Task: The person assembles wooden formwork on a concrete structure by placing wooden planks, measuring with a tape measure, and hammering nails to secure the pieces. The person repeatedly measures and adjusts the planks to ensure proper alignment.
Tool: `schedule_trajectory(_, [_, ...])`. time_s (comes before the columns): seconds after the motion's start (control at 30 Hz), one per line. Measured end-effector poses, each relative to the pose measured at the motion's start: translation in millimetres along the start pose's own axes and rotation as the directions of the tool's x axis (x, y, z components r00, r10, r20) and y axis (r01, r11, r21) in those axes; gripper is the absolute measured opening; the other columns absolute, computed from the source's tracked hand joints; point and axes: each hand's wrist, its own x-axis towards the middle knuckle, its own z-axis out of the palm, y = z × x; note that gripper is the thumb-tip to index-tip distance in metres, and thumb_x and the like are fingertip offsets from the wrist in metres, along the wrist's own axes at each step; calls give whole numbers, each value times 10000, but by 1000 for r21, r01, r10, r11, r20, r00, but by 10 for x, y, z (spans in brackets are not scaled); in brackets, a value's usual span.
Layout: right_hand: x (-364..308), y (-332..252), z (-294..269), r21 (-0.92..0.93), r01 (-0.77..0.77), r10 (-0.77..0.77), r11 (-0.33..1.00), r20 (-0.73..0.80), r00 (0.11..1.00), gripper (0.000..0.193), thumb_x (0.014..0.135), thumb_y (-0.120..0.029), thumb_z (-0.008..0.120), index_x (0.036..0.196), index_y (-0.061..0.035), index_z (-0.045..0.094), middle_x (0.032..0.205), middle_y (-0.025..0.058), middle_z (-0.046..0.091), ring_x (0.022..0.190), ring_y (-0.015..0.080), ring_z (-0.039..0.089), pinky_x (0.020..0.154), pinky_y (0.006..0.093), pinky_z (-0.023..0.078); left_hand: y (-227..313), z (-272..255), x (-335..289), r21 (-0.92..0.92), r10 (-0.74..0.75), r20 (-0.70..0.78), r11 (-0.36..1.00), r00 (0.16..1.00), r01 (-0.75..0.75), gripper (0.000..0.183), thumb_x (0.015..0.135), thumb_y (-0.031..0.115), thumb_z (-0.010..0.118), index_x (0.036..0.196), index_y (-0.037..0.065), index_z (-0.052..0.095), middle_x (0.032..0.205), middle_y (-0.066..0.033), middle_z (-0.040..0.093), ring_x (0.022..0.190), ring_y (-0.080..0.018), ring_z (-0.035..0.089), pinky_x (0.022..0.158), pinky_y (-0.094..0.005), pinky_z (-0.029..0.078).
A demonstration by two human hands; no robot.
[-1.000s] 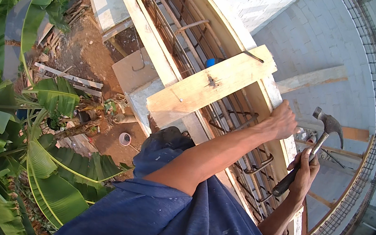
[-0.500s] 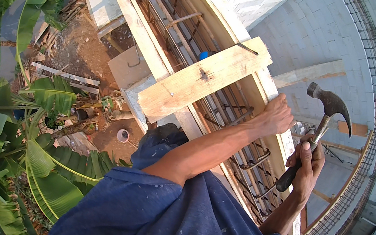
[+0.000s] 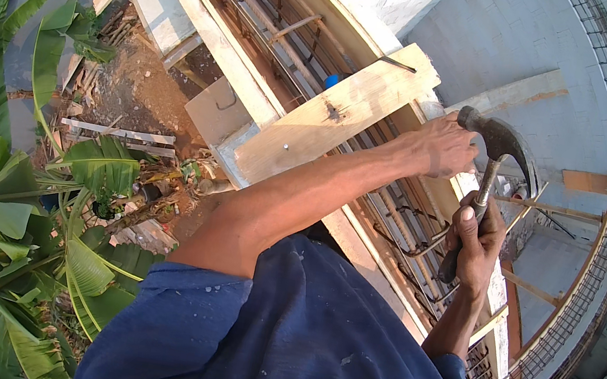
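The hammer (image 3: 499, 135) is held up at the trough's right edge, its handle grasped by the right hand (image 3: 476, 245). Near its head, the left hand (image 3: 449, 147) is clenched; whether it holds anything is hidden. The wooden trough (image 3: 223, 47) contains steel bars (image 3: 295, 28). A board (image 3: 366, 92) spans both edges, near a small blue thing (image 3: 331, 80).

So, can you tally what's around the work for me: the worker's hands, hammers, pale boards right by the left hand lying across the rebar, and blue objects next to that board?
Hands: 2, left hand and right hand
Hammer: 1
Pale board: 1
Blue object: 1
Total: 5
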Motion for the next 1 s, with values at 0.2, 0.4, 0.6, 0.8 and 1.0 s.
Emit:
schedule_trajectory(0.2, [-145, 87, 48, 93, 44, -44, 995, -1, 999, 372, 931, -384, 678, 893, -30, 572, 589, -29, 471, 464, 45, 415, 426, 224, 327, -724, -746, -560, 132, 138, -108, 983, 985, -124, 320, 967, 324, 579, 1107, 57, 686, 1246, -136, 619, 1250, -300, 515, 1077, -426, 412])
schedule_trajectory(0.4, [58, 83, -44, 115, 64, -56, 991, -75, 996, 421, 908, -428, 696, 867, -26, 582, 550, -42, 457, 440, 45, 409, 407, 224, 313, -1568, -944, -588, 192, -43, -219, 978, 975, 86, 462, 996, 430, 514, 1211, 46, 654, 1297, -154, 598, 1304, -306, 476, 1104, -432, 364])
schedule_trajectory(0.6, [411, 45, -136, 30, -5, 6, 1000, -34, 999, 402, 915, -425, 687, 864, -40, 586, 557, -39, 461, 460, 39, 419, 424, 226, 320, -1745, -806, -106, 239, -346, 97, 918, 933, 316, 799, 988, 655, 312, 773, 10, 733, 532, -144, 545, 574, -277, 591, 675, -436, 500])
schedule_trajectory(0.8, [506, 52, -219, -15, -128, 128, 992, 47, 991, 426, 906, -443, 697, 819, -48, 560, 579, -45, 469, 480, 44, 422, 443, 238, 321, -1742, -719, -212, 158, -256, -64, 952, 964, 263, 880, 964, 721, 232, 403, 86, 468, 325, -46, 301, 354, -183, 303, 702, -415, 465])
schedule_trajectory(1.0, [424, 50, -170, -55, -141, 145, 989, 84, 986, 440, 914, -456, 682, 817, -45, 562, 584, -42, 456, 492, 51, 406, 452, 250, 308, -1751, -706, -219, 158, -165, -151, 969, 975, 189, 868, 976, 684, 300, 432, 38, 499, 341, -75, 312, 363, -217, 324, 532, -397, 428])
